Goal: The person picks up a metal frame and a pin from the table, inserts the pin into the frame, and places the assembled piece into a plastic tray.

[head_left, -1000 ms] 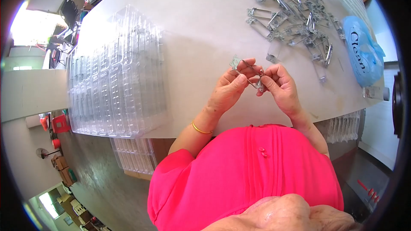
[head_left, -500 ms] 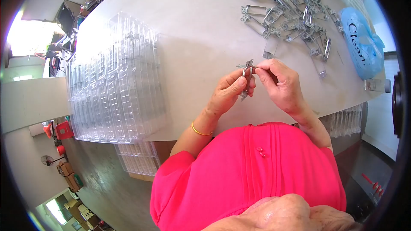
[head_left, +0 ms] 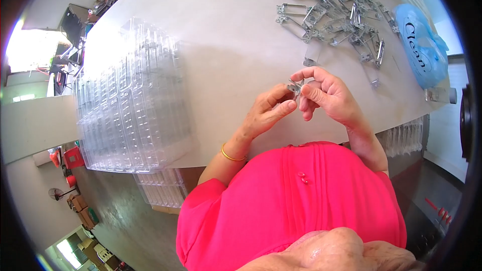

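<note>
A small grey metal part (head_left: pixel 294 88) is held between my two hands above the near side of the white table. My left hand (head_left: pixel 267 109) has its index fingertip on the part's left side, with the thumb stretched toward it. My right hand (head_left: pixel 325 94) pinches the part between thumb and fingers, which hide much of it. Just beyond my hands a pile of similar metal parts (head_left: pixel 331 12) lies tangled, and one piece (head_left: pixel 310 61) rests close to my right fingers.
Stacked clear plastic trays (head_left: pixel 133 100) stand on the left of the table (head_left: pixel 226 30). At the right are a blue plastic bag (head_left: pixel 419 45) and a clear bottle (head_left: pixel 439 95). More trays (head_left: pixel 160 188) sit below the table's edge.
The metal part has turned and is now mostly covered by my fingers. My right fingers have come round it, while my left thumb has moved off its face. The view has shifted slightly.
</note>
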`<state>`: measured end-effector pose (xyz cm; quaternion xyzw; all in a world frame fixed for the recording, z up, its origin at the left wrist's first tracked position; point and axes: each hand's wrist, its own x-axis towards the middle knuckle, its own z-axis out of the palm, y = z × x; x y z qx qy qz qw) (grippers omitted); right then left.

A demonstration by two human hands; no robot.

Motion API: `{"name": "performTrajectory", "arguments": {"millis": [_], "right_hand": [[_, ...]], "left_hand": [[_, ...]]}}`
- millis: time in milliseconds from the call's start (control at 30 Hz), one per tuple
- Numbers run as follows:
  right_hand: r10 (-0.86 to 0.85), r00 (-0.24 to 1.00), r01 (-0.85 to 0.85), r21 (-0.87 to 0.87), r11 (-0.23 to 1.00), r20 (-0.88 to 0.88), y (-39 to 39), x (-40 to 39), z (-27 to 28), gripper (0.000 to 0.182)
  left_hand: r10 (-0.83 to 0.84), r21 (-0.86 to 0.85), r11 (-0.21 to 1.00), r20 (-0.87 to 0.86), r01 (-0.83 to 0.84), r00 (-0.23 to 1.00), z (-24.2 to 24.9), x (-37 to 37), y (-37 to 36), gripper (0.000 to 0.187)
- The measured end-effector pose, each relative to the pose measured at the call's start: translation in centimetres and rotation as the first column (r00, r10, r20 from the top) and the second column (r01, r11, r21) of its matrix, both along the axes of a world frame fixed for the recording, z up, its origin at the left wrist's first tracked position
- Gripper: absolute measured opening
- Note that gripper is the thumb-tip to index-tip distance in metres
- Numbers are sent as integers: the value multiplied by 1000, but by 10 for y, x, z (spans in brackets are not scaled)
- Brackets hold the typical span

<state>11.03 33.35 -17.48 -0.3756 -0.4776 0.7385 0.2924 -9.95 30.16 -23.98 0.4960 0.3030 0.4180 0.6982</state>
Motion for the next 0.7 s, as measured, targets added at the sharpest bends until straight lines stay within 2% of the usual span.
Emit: {"name": "performTrajectory", "arguments": {"millis": [67,100,167,200,267,300,367,400,467,600,667,700], "right_hand": [[-5,997,9,-58,998,75,0,1,1,32],[-2,997,7,-60,998,73,0,1,0,32],[-39,993,46,-59,997,114,0,1,-2,27],[-39,993,46,-59,997,116,0,3,-3,27],[-6,974,11,-18,1000,225,0,5,-5,23],[-7,974,11,-18,1000,225,-1,4,-4,23],[-2,930,-8,27,1000,369,-2,3,1,19],[-2,930,-9,28,1000,369,-3,3,3,19],[-22,874,-51,135,989,486,-4,3,5,15],[-69,838,-63,221,973,542,-7,2,4,13],[-74,760,-122,253,960,646,-7,2,3,13],[-74,760,-122,254,959,646,-8,2,3,13]], "left_hand": [[150,302,949,-200,-84,968,-7,2,1,34],[152,301,950,-202,-86,968,-8,1,0,34],[178,342,938,-340,-55,924,-2,1,0,39],[178,342,938,-338,-55,924,-3,2,0,39],[242,426,902,-369,-68,897,-5,5,-1,42],[242,426,902,-369,-68,897,-5,5,-2,42],[270,484,875,-495,3,826,-3,6,-3,45],[271,484,875,-495,3,826,-5,7,-3,45],[358,604,797,-474,1,805,-10,10,-2,46],[388,643,764,-523,52,759,-10,10,-2,48],[407,689,718,-531,98,743,-10,10,-2,49],[407,689,718,-530,98,744,-10,10,-2,49]]}}
